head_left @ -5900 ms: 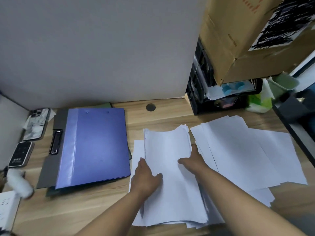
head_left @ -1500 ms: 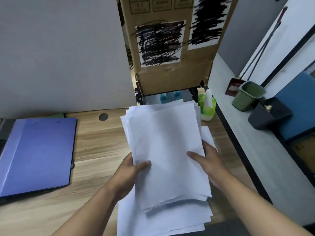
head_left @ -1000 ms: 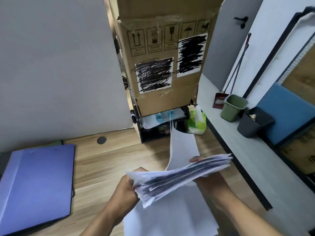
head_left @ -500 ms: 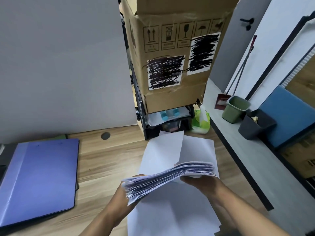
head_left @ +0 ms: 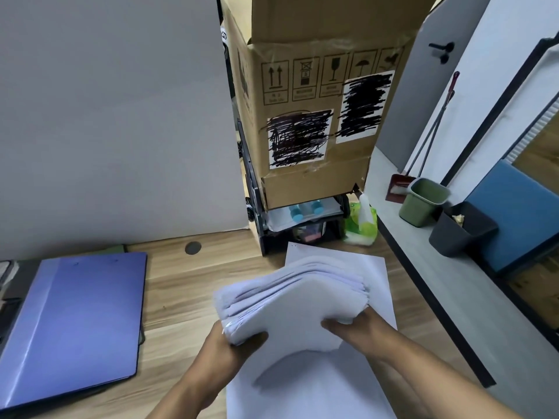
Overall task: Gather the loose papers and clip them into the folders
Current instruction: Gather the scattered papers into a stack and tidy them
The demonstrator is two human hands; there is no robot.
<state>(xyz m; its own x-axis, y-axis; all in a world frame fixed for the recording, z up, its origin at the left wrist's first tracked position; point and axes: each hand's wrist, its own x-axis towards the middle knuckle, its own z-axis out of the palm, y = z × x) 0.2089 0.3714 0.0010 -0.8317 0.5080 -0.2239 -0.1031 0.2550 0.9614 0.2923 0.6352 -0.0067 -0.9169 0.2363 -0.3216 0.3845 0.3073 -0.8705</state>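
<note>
I hold a thick stack of white papers [head_left: 296,306] above the wooden desk [head_left: 181,285], bowed upward in the middle. My left hand [head_left: 230,352] grips its near left corner. My right hand [head_left: 357,328] grips its near right side, thumb on top. Under the stack, loose white sheets [head_left: 308,388] lie flat on the desk. A closed blue folder [head_left: 75,322] lies to the left, on top of a darker folder whose edge shows beneath it.
A tall cardboard box [head_left: 314,122] sits on a black tray rack [head_left: 302,228] at the back of the desk. A green wipes pack [head_left: 363,225] stands beside it. The desk's right edge drops to a floor with a green bin [head_left: 423,201] and a dark bin [head_left: 459,228].
The stack was raised edge-on half a second ago; now it is tipped flatter and bowed, held a little farther forward. The single sheet that stood up behind it has settled onto the desk.
</note>
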